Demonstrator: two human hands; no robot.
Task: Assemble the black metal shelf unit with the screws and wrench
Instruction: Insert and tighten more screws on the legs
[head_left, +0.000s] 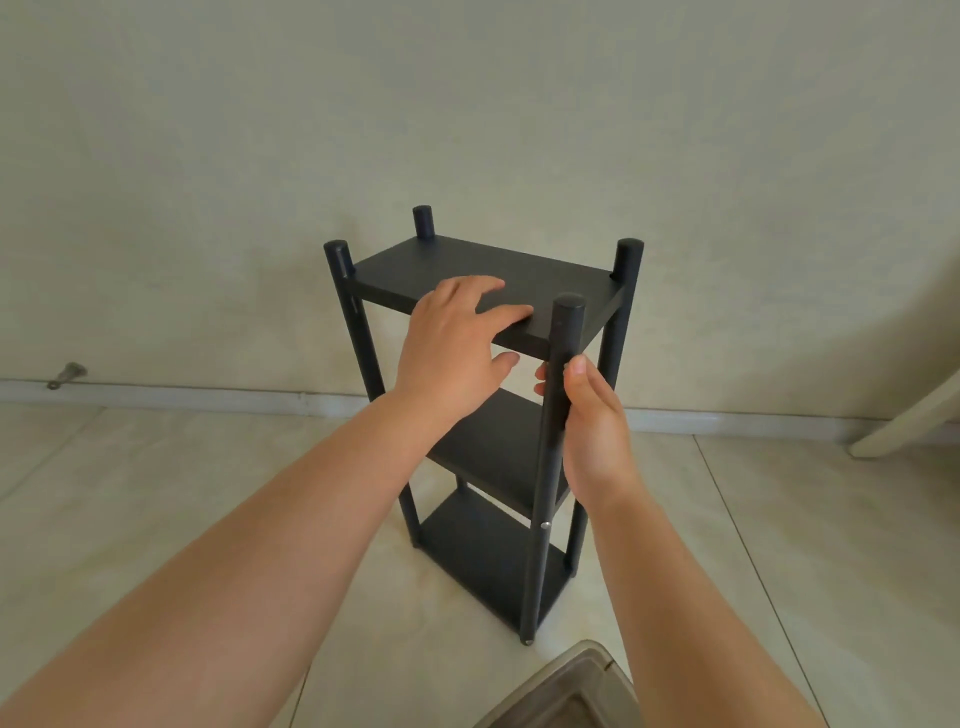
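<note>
The black metal shelf unit (550, 275) stands upright on the tiled floor near the wall, with three boards between round posts. My left hand (452, 338) lies over the front edge of the top board, fingers straight on top and thumb below the edge. My right hand (587, 421) grips the near front post (563, 332) just under the top board, thumb in front and fingers behind. A silver screw head (544, 525) shows lower on that post. No wrench or loose screws are visible.
A grey plastic container (566, 691) sits at the bottom edge, close to the unit's near foot. A metal door stop (67, 375) pokes out of the skirting at left. A pale furniture leg (904, 415) slants in at right.
</note>
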